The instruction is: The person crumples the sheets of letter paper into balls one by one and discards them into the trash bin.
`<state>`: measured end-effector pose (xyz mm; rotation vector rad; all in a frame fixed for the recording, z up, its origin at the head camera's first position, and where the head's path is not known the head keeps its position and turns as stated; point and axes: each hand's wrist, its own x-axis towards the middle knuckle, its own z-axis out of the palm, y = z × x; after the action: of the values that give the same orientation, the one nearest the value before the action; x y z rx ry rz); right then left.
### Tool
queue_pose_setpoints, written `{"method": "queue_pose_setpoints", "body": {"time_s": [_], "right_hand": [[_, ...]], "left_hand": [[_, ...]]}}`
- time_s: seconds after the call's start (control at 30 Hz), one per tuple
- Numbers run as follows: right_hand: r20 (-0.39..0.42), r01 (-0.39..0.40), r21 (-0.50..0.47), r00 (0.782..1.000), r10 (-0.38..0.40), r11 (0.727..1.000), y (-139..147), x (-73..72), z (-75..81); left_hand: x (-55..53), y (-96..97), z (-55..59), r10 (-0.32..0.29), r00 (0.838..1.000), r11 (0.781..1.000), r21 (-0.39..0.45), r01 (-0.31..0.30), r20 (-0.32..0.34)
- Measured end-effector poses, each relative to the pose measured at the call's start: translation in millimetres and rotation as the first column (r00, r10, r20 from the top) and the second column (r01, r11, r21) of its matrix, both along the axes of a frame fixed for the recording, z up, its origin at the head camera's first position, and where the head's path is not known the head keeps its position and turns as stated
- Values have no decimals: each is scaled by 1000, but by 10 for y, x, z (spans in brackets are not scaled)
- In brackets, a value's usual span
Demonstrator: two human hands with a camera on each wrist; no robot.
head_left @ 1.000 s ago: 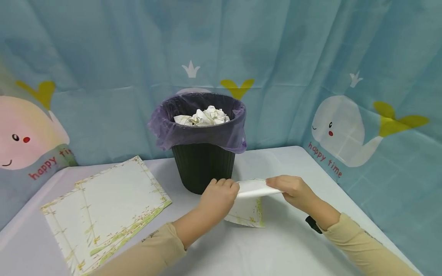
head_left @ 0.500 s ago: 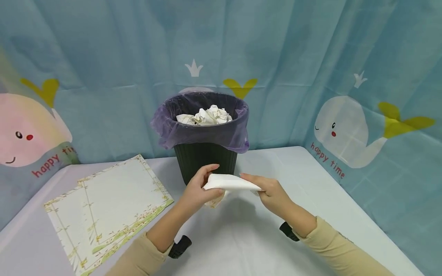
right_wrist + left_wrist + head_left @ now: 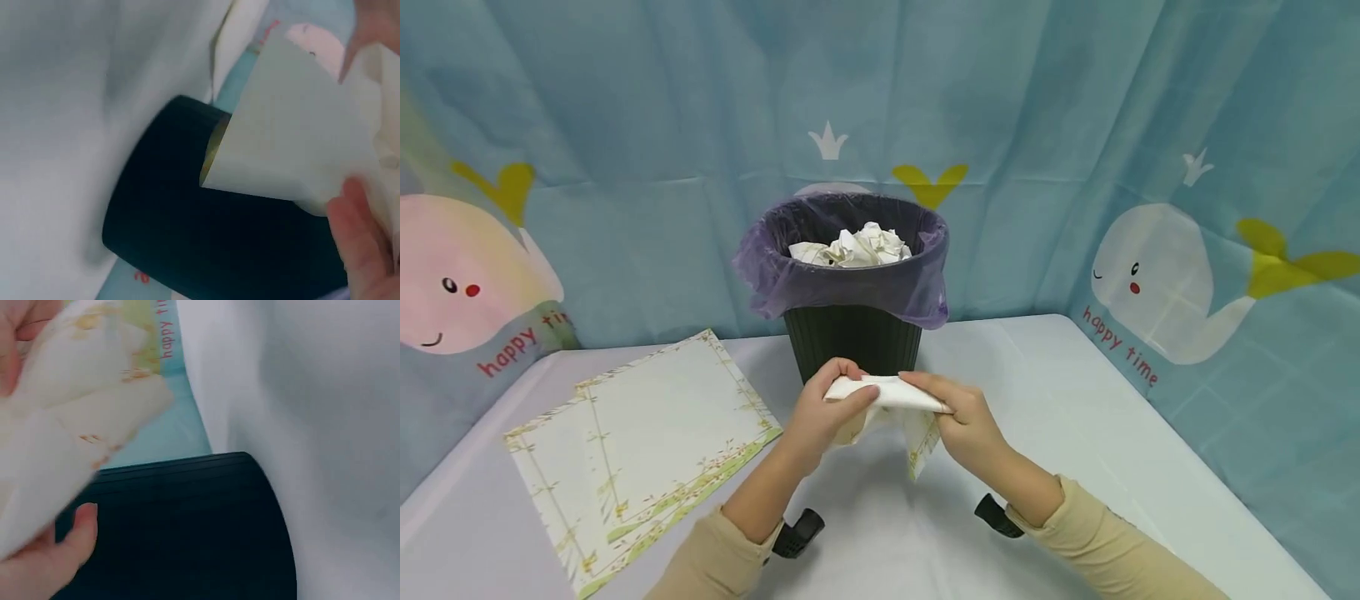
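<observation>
A folded, partly bunched sheet of paper (image 3: 897, 392) with a printed floral border hangs between my hands in front of the bin. Its left end is gripped by my left hand (image 3: 820, 414), thumb in front and fingers behind. My right hand (image 3: 967, 419) pinches the other end. One corner dangles below the right fingers. In the left wrist view the creased paper (image 3: 69, 425) shows orange print, with the left thumb beside it. The right wrist view shows a flat white flap of the paper (image 3: 294, 131) and the right fingertips (image 3: 353, 225) against it.
Behind the hands stands a black trash bin (image 3: 853, 342) with a purple liner (image 3: 850, 287) and crumpled paper (image 3: 865, 246) inside. Two overlapping border-printed sheets (image 3: 677, 425) lie at the left. A blue printed curtain (image 3: 700, 250) encloses the table (image 3: 1022, 367) at back and right.
The paper has gone from a wider sheet to a smaller, more bunched fold. My left hand has turned so its thumb faces me, and the right hand has moved left, closer to it.
</observation>
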<state>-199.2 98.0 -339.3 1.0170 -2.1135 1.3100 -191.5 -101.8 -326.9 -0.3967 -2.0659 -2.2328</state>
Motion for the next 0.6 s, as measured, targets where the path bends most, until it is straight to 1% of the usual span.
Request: {"method": "queue_pose_setpoints", "body": {"time_s": [0.07,0.17,0.23,0.3,0.33,0.37,0.4,0.43,0.47,0.5,0.53,0.57,0.6], "right_hand": [[30,-7,41,1000,6,999,-61,41,-6],[111,-68,96,992,58,993,-130,90,10],[185,-119,110,978,97,987,-139,106,33],[245,-182,98,957,153,978,-105,94,39],[248,-205,100,953,176,974,-81,85,34],[223,-210,120,958,180,970,-55,73,19],[174,-203,153,969,176,967,-34,61,1],[91,-185,193,981,170,964,-16,44,-20],[-10,-146,238,988,153,960,-1,28,-39],[-127,-83,283,984,123,956,12,6,-55],[-251,-4,313,964,87,950,21,-17,-64],[-363,80,323,931,45,943,26,-42,-68],[-454,150,321,891,13,935,26,-63,-58]], "left_hand": [[-1,27,4,54,998,998,41,-53,-22],[-7,60,6,136,988,986,106,-128,-73],[-10,65,12,166,980,980,126,-152,-109],[3,59,33,199,972,973,142,-182,-123],[11,52,50,219,969,968,153,-201,-115],[17,42,68,237,967,961,166,-220,-97],[20,31,88,256,964,954,181,-239,-73],[15,20,104,277,960,944,197,-264,-44],[9,9,119,297,955,933,214,-288,-11],[5,1,134,308,951,925,227,-306,24],[0,-5,149,312,948,920,231,-318,63],[-3,-9,161,308,946,919,227,-322,98],[-7,-12,168,300,946,922,216,-321,124]]}}
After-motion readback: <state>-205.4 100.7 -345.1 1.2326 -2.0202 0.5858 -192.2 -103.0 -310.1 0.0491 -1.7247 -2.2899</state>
